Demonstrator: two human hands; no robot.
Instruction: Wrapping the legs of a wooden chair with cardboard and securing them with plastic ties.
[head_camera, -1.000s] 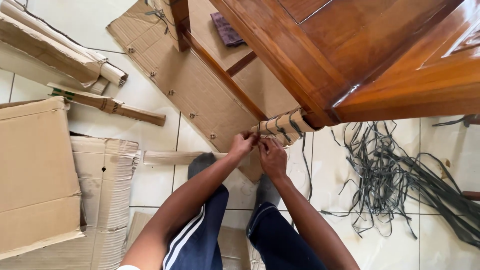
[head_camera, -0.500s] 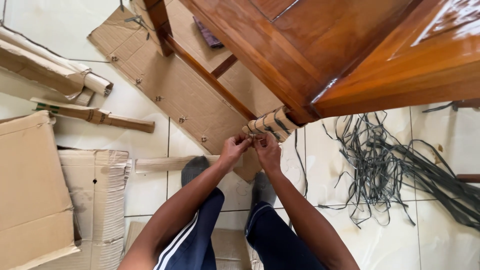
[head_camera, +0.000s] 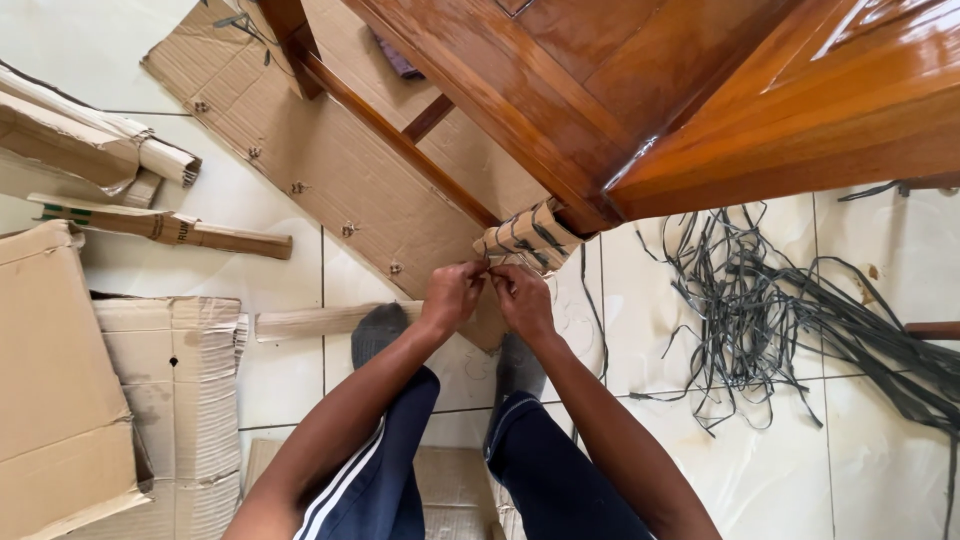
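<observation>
Nearest, the person's legs in dark trousers stand on the tiled floor (head_camera: 280, 370). Just beyond, the left hand (head_camera: 452, 293) and right hand (head_camera: 522, 297) meet, fingertips pinched on the dark strap at the lower edge of the cardboard wrap (head_camera: 522, 237) bound around the leg of the wooden furniture (head_camera: 640, 90). It looks like the strap is being undone; next would call for a firm pull to work it free. Farther right lies a pile of loose straps (head_camera: 770, 320); flattened cardboard (head_camera: 330, 160) lies beyond.
</observation>
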